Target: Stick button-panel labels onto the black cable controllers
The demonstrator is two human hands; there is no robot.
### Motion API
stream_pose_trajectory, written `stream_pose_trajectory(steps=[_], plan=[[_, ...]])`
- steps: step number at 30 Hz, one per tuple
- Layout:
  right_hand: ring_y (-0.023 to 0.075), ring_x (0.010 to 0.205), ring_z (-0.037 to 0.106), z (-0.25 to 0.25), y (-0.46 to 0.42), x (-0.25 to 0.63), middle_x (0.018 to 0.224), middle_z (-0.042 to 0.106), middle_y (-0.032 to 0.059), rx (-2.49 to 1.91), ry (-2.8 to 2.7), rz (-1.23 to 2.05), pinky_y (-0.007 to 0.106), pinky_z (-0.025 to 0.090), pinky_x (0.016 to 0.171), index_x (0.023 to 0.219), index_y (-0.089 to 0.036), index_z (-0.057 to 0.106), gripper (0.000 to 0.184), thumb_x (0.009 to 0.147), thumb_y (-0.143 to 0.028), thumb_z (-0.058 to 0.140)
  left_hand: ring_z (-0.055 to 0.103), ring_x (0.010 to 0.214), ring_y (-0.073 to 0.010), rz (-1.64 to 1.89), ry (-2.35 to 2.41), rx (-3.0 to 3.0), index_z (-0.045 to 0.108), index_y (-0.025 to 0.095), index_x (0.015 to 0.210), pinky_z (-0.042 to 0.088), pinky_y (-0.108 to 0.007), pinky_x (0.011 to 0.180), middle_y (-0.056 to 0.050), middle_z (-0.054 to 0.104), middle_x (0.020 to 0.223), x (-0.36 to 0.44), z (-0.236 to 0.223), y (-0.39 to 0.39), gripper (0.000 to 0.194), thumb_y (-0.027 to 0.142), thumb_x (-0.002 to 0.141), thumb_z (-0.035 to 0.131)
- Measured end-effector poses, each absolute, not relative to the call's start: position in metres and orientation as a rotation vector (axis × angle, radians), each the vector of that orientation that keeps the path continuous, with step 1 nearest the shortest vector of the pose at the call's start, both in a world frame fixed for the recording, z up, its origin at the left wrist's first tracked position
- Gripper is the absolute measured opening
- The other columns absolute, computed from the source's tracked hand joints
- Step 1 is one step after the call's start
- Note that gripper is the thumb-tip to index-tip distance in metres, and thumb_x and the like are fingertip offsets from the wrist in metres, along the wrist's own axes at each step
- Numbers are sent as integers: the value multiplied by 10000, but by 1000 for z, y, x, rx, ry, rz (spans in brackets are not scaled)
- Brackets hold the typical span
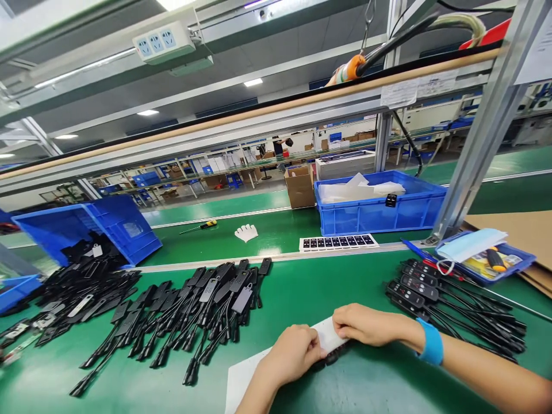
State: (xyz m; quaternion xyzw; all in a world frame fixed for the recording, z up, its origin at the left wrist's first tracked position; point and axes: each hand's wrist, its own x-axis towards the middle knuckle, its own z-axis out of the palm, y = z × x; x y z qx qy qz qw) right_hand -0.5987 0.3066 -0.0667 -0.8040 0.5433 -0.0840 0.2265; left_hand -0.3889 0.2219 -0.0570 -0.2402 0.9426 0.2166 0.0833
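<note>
Both of my hands pinch a white backing sheet [328, 334] just above the green bench. My left hand [293, 355] is closed on its near edge, and my right hand [360, 325] grips its far right end with a blue band on the wrist. Small black labels [331, 359] show along the sheet's lower edge between the hands, partly hidden by the fingers. Under my left wrist, white paper [244, 376] stretches to the bottom edge of view; whether it is the same sheet I cannot tell. Another strip of black labels [338, 242] lies farther back.
Black cabled devices [215, 296] lie piled at left, near a tipped blue crate [125, 230]. More, with buttoned faces [416, 287], are stacked at right beside a tool tray [515, 264]. A blue bin [375, 218], screwdriver [202, 226] and white glove [246, 232] sit behind.
</note>
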Motion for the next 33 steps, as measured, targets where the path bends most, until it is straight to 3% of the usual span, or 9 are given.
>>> stream_pose_trajectory(steps=[3, 6, 11, 14, 18, 22, 26, 29, 33], plan=[[153, 665, 551, -66, 305, -597, 717, 599, 0, -2183, 1543, -259, 238, 338, 577, 808, -201, 575, 163, 878, -148, 437, 616, 773, -144, 630, 2821, -750, 637, 230, 829, 403, -210, 641, 16, 676, 888, -374, -52, 219, 119, 339, 797, 604], [165, 665, 559, -66, 300, -596, 687, 602, -2, -2155, 1574, -241, 242, 316, 564, 800, -208, 594, 162, 827, -112, 465, 627, 783, -184, 557, 2783, -817, 643, 214, 790, 412, -249, 667, -5, 691, 854, -367, -52, 217, 127, 306, 822, 561], [221, 731, 572, -69, 290, -596, 755, 633, 66, -2102, 1645, -207, 275, 336, 590, 817, -169, 620, 192, 822, -116, 435, 632, 876, -308, 430, 2714, -970, 610, 89, 991, 428, -385, 760, -177, 686, 947, -376, -58, 215, 284, 209, 898, 370], [191, 707, 561, -72, 287, -600, 741, 628, 47, -2052, 1623, -227, 255, 344, 574, 800, -168, 631, 188, 788, -106, 454, 640, 849, -226, 555, 2684, -858, 644, 170, 946, 442, -287, 729, -80, 707, 919, -371, -48, 204, 237, 278, 890, 442], [122, 556, 527, -79, 285, -608, 596, 574, -18, -1937, 1526, -274, 200, 339, 488, 693, -159, 628, 145, 674, -77, 510, 628, 789, -143, 680, 2655, -716, 683, 225, 833, 424, -179, 661, 16, 704, 871, -345, -33, 194, 133, 272, 709, 685], [118, 577, 574, -87, 285, -614, 599, 584, -31, -1822, 1440, -343, 176, 406, 504, 739, -148, 628, 176, 615, -70, 531, 608, 780, -171, 620, 2691, -836, 684, 198, 793, 415, -225, 661, -22, 686, 845, -325, -34, 198, 104, 220, 746, 593], [137, 623, 607, -89, 290, -612, 641, 611, -24, -1757, 1400, -367, 183, 437, 531, 784, -150, 627, 251, 575, -55, 526, 600, 715, -144, 652, 2678, -878, 667, 216, 757, 406, -203, 618, 13, 678, 801, -317, -38, 203, 70, 235, 727, 607], [160, 698, 608, -86, 299, -607, 723, 640, 1, -1872, 1437, -374, 219, 442, 612, 788, -169, 631, 245, 611, -54, 509, 599, 745, -158, 612, 2707, -937, 631, 210, 783, 404, -222, 653, 2, 673, 836, -315, -43, 206, 93, 196, 771, 540], [198, 773, 577, -85, 310, -600, 819, 641, 45, -2082, 1595, -371, 286, 404, 687, 767, -186, 586, 141, 783, -119, 463, 594, 805, -218, 549, 2721, -1094, 585, 171, 891, 398, -295, 721, -59, 668, 861, -317, -53, 207, 178, 202, 875, 410]])
